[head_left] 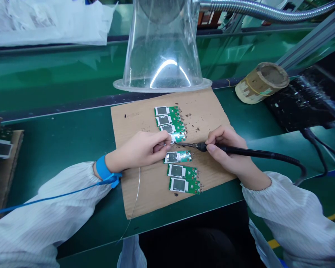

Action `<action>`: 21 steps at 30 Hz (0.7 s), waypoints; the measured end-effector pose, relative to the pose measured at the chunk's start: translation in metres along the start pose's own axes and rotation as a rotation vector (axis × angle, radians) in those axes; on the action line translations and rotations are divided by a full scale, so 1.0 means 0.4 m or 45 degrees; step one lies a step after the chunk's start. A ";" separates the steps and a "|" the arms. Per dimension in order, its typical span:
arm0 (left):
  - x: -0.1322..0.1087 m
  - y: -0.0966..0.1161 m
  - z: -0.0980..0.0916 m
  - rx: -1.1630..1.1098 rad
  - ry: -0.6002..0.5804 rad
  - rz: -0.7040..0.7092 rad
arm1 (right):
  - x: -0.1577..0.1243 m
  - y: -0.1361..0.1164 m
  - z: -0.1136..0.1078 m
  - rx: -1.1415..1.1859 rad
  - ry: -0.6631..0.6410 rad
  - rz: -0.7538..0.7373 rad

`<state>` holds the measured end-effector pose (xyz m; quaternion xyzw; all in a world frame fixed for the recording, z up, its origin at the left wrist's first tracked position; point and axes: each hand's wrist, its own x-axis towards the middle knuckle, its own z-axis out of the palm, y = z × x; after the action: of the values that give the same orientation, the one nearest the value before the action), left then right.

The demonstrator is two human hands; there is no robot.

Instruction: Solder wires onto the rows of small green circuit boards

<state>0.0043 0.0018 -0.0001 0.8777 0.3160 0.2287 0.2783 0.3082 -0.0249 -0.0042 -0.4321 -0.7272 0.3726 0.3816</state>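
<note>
A column of several small green circuit boards (181, 172) lies on a brown cardboard sheet (145, 186). My right hand (229, 150) is closed round a black soldering iron (240, 150), whose tip touches the board (180, 137) in the middle of the column. My left hand (139, 150) pinches a thin solder wire (136, 193) and feeds its end to the same spot. The wire trails down over the cardboard's front edge. A blue wrist strap (104, 171) with a blue cord circles my left wrist.
A clear plastic fume hood (162, 48) on a metal hose stands just behind the cardboard. A roll of brown tape (261, 82) and a black stand (304, 100) sit at the right. More boards on cardboard (1, 156) lie at the far left.
</note>
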 end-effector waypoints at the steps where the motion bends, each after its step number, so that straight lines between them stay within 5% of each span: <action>1: 0.000 -0.001 0.001 0.000 0.006 0.005 | -0.001 0.000 0.000 -0.003 0.000 -0.003; 21: -0.004 -0.009 0.006 0.020 0.015 0.019 | -0.004 0.004 0.002 0.055 0.082 -0.060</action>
<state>0.0030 0.0023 -0.0046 0.8810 0.3127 0.2333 0.2677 0.3087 -0.0258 -0.0061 -0.4183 -0.7163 0.3652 0.4226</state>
